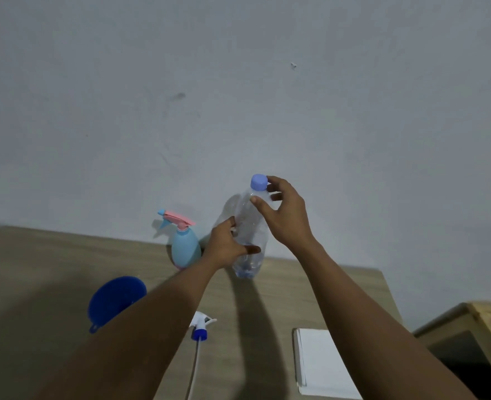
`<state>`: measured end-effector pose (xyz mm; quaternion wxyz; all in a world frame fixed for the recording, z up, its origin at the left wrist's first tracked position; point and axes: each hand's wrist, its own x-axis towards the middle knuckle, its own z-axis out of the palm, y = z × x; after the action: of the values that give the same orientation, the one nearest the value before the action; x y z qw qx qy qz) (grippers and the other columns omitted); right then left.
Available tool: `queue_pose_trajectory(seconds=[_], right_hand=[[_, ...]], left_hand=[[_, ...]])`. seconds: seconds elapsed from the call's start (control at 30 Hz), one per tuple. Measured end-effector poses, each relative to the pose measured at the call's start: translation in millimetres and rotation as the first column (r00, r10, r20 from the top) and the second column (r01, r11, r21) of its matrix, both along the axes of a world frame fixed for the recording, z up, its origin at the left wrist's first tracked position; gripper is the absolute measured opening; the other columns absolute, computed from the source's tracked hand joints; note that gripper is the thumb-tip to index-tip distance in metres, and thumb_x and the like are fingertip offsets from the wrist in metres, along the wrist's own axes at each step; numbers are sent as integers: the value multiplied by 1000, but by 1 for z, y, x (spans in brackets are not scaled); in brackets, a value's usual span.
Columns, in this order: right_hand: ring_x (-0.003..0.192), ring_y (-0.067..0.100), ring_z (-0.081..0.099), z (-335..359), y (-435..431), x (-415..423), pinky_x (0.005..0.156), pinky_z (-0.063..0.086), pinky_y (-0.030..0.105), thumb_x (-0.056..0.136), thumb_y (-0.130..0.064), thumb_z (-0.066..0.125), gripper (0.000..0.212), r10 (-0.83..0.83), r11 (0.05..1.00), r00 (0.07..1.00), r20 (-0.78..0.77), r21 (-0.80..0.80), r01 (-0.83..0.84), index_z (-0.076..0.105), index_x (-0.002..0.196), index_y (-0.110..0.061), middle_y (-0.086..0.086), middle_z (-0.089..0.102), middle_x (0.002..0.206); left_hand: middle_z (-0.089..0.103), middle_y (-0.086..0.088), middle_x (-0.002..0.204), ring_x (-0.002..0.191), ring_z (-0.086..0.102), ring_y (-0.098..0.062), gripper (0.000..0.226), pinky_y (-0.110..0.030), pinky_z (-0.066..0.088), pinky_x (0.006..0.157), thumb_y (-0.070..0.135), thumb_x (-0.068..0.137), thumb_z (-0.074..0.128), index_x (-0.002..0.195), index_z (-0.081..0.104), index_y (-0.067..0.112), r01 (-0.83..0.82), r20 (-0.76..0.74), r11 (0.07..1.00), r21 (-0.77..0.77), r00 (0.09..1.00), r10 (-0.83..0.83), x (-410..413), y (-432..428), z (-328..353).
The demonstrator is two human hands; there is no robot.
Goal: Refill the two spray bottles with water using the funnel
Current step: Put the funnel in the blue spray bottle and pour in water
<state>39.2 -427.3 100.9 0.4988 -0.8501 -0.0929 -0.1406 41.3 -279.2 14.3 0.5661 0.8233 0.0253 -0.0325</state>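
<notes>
1. Water bottle [251, 226]: a clear thin-walled plastic bottle standing on the desk [50, 269] near the wall, just right of the blue spray bottle [185, 248]. Judged light and easily dented; a hard squeeze with the cap off could push water out.
2. Contents: the bottle looks mostly empty, with only a little water near the base; the exact level cannot be read through the clear wall.
3. Left hand [227, 246]: fingers curled around the lower body of the water bottle, steadying it. This is the sound place to hold, low and with moderate pressure.
4. Right hand [284, 215]: fingers partly spread near the neck, fingertips at or just beside the lilac cap [259, 182]. Whether they pinch the cap cannot be told. The cap is on.
5. Blue spray bottle: upright, pink-and-blue trigger head fitted; opaque, so its fill level is hidden. Judged stiffer than the water bottle.
6. Loose sprayer head [201, 327]: white with a blue collar and dip tube, lying on the desk. Its bottle is not in view.
7. Funnel [114, 298]: blue, lying on the desk at left, partly behind the left forearm. Judged light and prone to tip if set in a narrow neck unsupported.
</notes>
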Motion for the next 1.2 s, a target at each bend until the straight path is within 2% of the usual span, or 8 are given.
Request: queue_pose_trajectory(seconds=[0.07,0.17,0.33,0.57,0.77,0.87,0.97,1.2], right_hand=[[105,5,60,4,-1,-9,85,45,11,90,-35,74,52,4,1000,1000,25,5,-5,53,136,-23,-11,61,130],[104,5,60,13,-7,-30,86,52,21,90,-39,72,58,18,1000,998,62,-3,-18,45,141,-34,-14,60,127],[101,0,59,33,-19,-78,83,57,33,94,-38,67,42,12,1000,992,127,2,-13,52,134,-37,-20,60,123],[86,8,64,39,-26,-145,72,55,26,88,-36,75,24,16,996,999,49,86,-21,59,99,-21,-20,65,99],[87,6,66,27,-34,-172,65,52,19,87,-28,78,23,86,990,996,-14,115,-84,60,94,-15,-10,69,99],[90,8,67,20,-38,-181,69,55,24,87,-23,78,22,114,982,993,-28,153,-109,61,95,-12,-6,70,100],[93,12,68,17,-41,-184,72,57,28,86,-22,79,21,139,973,989,-42,190,-128,61,95,-12,-5,71,101],[79,9,68,17,-36,-189,65,51,14,78,-19,86,28,119,967,993,-9,227,-114,67,92,-4,-7,71,92]], left_hand=[[70,5,106,92,66,-10,64,-29,55,88,18,57,96,107,59,33,8,37,1000,-18,999,-7,-11,2,4],[69,14,102,95,68,-11,63,-35,57,91,22,53,96,100,59,41,13,44,1000,-17,999,-12,-35,3,13],[59,11,121,116,59,-16,87,-42,51,103,51,61,89,136,52,26,69,6,983,168,997,-71,-90,-4,37],[70,0,119,110,65,-22,91,-43,56,96,37,48,98,130,61,18,62,-33,993,96,998,-59,-175,-11,27],[68,6,115,104,63,-15,87,-31,56,85,43,51,96,128,61,23,76,-47,990,116,996,-71,-209,-7,5],[67,12,111,104,62,-10,83,-23,52,79,47,52,94,126,61,29,101,-50,991,91,994,-96,-214,-2,-2],[67,11,116,108,63,-12,86,-31,57,87,52,50,94,126,58,32,133,-44,988,78,991,-130,-212,2,-3],[67,10,123,114,64,-15,84,-44,57,95,47,51,96,125,58,32,183,-65,983,19,981,-181,-208,7,-3]])
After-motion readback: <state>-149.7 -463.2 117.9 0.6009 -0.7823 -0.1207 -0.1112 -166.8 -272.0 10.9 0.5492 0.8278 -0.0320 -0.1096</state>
